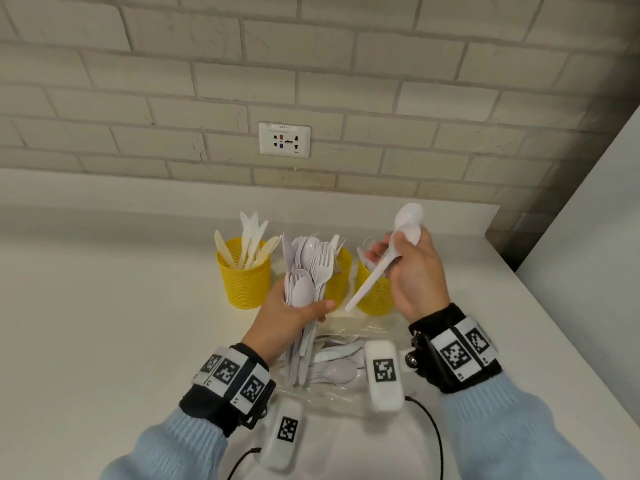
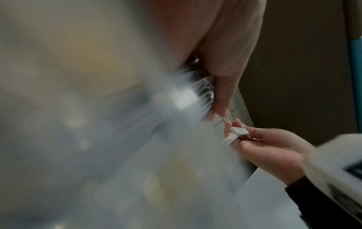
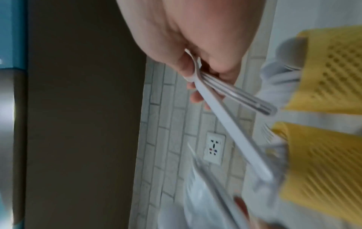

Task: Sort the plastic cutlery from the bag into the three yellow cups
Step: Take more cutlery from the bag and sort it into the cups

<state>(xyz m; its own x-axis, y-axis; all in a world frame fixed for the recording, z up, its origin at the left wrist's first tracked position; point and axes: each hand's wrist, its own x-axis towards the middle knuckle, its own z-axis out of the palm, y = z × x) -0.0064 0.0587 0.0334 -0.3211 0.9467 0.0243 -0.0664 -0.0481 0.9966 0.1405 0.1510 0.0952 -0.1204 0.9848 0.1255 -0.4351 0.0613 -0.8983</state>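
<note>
Three yellow mesh cups stand in a row on the white counter. The left cup point(image 1: 244, 277) holds several knives. The middle cup point(image 1: 341, 275) is partly hidden behind a bundle of white forks and spoons point(image 1: 308, 268), which my left hand point(image 1: 304, 311) grips upright by the handles. In front of the right cup point(image 1: 377, 292), my right hand point(image 1: 398, 258) holds white spoons point(image 1: 408, 220), bowls up and handles slanting down to the left. The right wrist view shows two handles point(image 3: 225, 108) pinched by the fingers point(image 3: 195, 97). The clear bag point(image 1: 346, 370) lies below my hands with more cutlery inside.
A brick wall with a socket point(image 1: 284, 140) runs behind the counter point(image 1: 104, 306). The counter ends at a white side wall point(image 1: 588, 237) on the right. The left wrist view is mostly blurred.
</note>
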